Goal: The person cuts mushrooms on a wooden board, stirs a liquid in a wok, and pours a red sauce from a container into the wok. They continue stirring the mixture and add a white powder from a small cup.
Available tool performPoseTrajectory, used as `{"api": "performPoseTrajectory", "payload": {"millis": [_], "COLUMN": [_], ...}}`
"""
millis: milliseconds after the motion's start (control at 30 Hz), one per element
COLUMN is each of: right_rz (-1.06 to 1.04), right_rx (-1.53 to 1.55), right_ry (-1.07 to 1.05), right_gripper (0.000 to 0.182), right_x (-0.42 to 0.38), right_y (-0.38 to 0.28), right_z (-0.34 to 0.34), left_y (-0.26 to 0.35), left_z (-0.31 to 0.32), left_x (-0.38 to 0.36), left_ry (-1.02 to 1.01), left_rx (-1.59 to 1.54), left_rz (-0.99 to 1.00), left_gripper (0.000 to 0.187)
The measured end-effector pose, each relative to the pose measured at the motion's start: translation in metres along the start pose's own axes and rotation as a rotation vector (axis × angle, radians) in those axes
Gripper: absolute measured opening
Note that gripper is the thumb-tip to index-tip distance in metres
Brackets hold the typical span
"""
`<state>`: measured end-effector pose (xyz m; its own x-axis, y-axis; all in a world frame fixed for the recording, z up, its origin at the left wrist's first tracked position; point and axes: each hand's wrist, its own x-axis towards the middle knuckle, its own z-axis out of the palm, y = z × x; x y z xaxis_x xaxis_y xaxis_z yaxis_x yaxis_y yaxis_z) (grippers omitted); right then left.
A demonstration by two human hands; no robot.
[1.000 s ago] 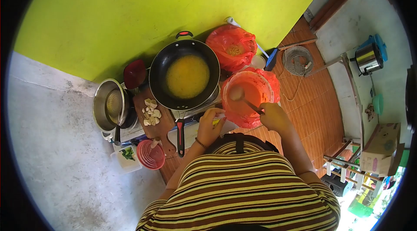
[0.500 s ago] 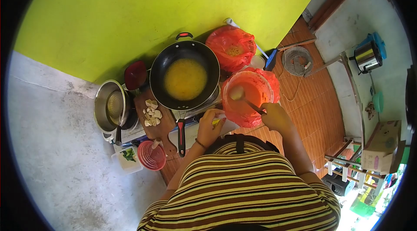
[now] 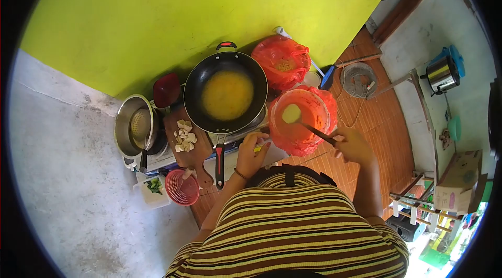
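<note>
My right hand point(image 3: 351, 145) is closed around the dark handle of a ladle point(image 3: 320, 134). The ladle's bowl, with something pale yellow in it, is over a tub point(image 3: 312, 114) lined with a red plastic bag. Beside the tub's lower left edge, my left hand point(image 3: 252, 151) has its fingers bent and drawn together, a bit of yellow and white showing at them; what they grip I cannot tell. A black wok point(image 3: 194, 89) with yellow liquid in it sits on the stove point(image 3: 246, 135), its red and black handle point(image 3: 220, 165) pointing toward me.
Left of the wok, a wooden cutting board point(image 3: 193, 160) bears cut pale pieces point(image 3: 185, 137). A metal pot point(image 3: 121, 131) with a skimmer point(image 3: 140, 125) stands farther left, above a red basket point(image 3: 182, 188). Another red-bagged container point(image 3: 280, 58) is by the green wall.
My right hand has moved right with the ladle. The ladle's bowl has shifted slightly right and tipped, so its pale yellow inside shows more. My left hand has hardly moved.
</note>
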<state>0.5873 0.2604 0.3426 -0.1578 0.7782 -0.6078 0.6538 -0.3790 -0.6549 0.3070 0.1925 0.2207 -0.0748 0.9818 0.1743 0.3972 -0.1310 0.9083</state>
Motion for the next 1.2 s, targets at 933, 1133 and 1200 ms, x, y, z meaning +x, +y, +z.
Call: {"api": "performPoseTrajectory", "payload": {"millis": [933, 1133, 1200], "right_rz": [-0.544, -0.652, -0.666], "right_rx": [-0.216, -0.418, -0.374], "right_ry": [0.040, 0.235, 0.202], "right_gripper": [0.025, 0.029, 0.029], "right_x": [0.104, 0.114, 0.127], "right_y": [-0.071, -0.070, -0.063], "right_z": [0.115, 0.119, 0.124], "left_y": [-0.055, -0.070, -0.084], "left_z": [-0.074, -0.079, -0.077], "left_x": [-0.076, -0.077, -0.082], "left_ry": [0.515, 0.142, 0.106], "left_rx": [0.397, 0.194, -0.002], "left_rz": [-0.440, -0.808, -0.876], "left_gripper": [0.035, 0.040, 0.040]}}
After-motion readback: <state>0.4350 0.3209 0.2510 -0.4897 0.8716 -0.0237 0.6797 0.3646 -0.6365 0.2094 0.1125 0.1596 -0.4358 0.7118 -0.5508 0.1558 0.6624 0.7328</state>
